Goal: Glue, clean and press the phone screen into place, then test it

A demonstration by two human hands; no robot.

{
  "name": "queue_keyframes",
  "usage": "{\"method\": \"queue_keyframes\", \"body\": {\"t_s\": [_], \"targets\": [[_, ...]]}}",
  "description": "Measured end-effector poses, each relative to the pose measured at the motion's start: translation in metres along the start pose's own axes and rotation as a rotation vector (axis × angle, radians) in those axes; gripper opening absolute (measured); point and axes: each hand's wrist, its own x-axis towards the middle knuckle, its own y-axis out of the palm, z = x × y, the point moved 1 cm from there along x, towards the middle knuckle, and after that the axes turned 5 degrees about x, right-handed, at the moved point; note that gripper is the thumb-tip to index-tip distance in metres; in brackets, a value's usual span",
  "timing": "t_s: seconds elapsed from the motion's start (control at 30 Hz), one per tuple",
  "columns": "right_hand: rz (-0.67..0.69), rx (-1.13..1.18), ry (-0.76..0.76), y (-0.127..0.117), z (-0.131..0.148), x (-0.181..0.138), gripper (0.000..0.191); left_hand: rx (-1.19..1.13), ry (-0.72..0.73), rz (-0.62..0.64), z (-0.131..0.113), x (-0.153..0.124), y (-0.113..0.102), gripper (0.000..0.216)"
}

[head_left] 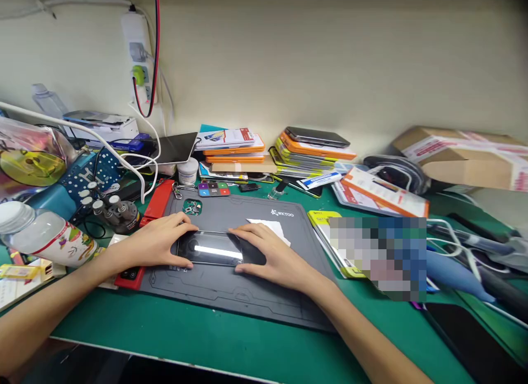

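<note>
A black smartphone (212,246) lies sideways on a dark grey work mat (206,288), its glass reflecting a bright strip of light. My left hand (165,242) grips its left end, fingers at the far edge and thumb at the near edge. Around the right end, my right hand (270,257) holds it in the same way. Behind my right fingers is a white paper or cloth (273,230). Small metal parts, perhaps screws (192,207), sit in a recess at the mat's upper left. The palms hide parts of the phone's ends.
To the left stand a plastic bottle (45,235), a screwdriver holder (117,213) and a red tool strip (159,202). Stacked packets (235,142) and a cardboard box (466,153) line the back. Yellow-edged packages (325,235), cables and a black phone (470,334) lie right.
</note>
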Motion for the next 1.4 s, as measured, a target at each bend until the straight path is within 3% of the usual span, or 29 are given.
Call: {"method": "queue_keyframes", "body": {"t_s": [0.6,0.87,1.07,1.4], "targets": [[-0.047,-0.226,-0.156,0.0038,0.0031,-0.0041,0.060,0.068,0.018,-0.097,0.0021,-0.0076,0.0102,0.077],[-0.062,-0.293,-0.214,-0.0007,0.0066,-0.0088,0.054,0.115,-0.023,-0.101,-0.0057,-0.0059,0.0029,0.073],[-0.118,-0.322,-0.221,0.0055,0.0049,-0.0079,0.054,0.100,-0.068,-0.205,-0.0067,-0.0041,0.0020,0.079],[-0.109,-0.417,-0.316,0.0010,0.0021,-0.0094,0.047,0.084,-0.012,-0.159,-0.0023,-0.0052,0.0029,0.065]]}}
